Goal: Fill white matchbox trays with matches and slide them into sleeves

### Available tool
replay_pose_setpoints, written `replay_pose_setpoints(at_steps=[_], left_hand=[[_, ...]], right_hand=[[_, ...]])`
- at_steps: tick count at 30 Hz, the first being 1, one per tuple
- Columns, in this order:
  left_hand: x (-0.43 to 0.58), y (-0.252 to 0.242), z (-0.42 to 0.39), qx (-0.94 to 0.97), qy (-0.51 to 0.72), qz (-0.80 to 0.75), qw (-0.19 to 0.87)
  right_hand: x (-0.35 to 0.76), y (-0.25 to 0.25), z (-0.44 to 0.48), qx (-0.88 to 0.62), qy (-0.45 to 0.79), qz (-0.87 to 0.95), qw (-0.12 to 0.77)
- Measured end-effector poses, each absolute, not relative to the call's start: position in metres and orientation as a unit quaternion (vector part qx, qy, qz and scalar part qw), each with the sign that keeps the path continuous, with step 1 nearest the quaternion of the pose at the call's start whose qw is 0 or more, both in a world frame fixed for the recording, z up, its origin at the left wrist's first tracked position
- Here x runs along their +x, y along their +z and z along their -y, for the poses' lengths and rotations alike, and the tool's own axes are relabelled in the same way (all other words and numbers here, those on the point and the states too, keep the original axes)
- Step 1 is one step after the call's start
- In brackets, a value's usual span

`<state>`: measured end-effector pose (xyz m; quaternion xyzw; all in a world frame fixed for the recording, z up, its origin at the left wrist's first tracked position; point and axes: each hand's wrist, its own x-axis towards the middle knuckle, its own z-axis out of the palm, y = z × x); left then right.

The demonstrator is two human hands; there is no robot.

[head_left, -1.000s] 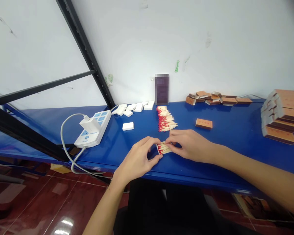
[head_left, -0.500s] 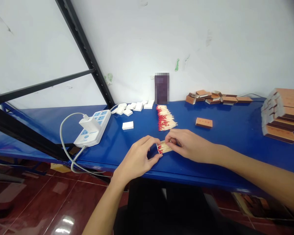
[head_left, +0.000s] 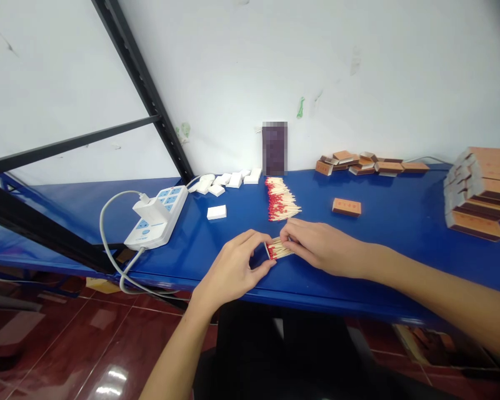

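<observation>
A small white tray of red-tipped matches (head_left: 277,249) lies near the front edge of the blue table (head_left: 383,233). My left hand (head_left: 233,269) curls round its left end, thumb and forefinger pinching the tray. My right hand (head_left: 323,246) is closed over its right end, fingertips pressing on the matches. Behind them a loose pile of matches (head_left: 280,201) lies with red heads to the left.
A white power strip (head_left: 156,225) with a plug and cable sits at the left. Several white inner trays (head_left: 229,182) lie by the wall, one tray (head_left: 216,212) apart. Brown matchboxes (head_left: 369,165) line the back, one box (head_left: 346,207) alone, a stack (head_left: 479,191) at right. A black frame (head_left: 150,94) slants at left.
My right hand has shifted slightly left over the matches in the tray. My left hand and the tray have stayed in place. The view has drifted a little.
</observation>
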<state>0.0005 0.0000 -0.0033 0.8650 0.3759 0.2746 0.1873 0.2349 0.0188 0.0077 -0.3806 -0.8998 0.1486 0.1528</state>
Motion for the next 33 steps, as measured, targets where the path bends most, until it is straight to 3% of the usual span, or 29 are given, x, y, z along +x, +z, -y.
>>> replay_pose_setpoints(at_steps=[7, 11, 22, 28, 33], left_hand=[[0.002, -0.004, -0.001, 0.861, 0.26, -0.397, 0.184], [0.001, -0.005, -0.001, 0.856, 0.263, -0.405, 0.185], [0.0, -0.004, -0.001, 0.859, 0.256, -0.409, 0.169], [0.001, -0.004, -0.001, 0.868, 0.268, -0.383, 0.167], [0.001, -0.004, -0.002, 0.871, 0.287, -0.357, 0.177]], right_hand=[[0.236, 0.017, -0.019, -0.381, 0.066, 0.911, 0.146], [0.235, 0.02, -0.019, -0.39, 0.082, 0.904, 0.151], [0.233, 0.014, -0.023, -0.422, 0.235, 0.815, 0.32], [0.23, 0.01, -0.024, -0.398, 0.165, 0.817, 0.384], [0.233, 0.007, -0.025, -0.379, 0.157, 0.829, 0.379]])
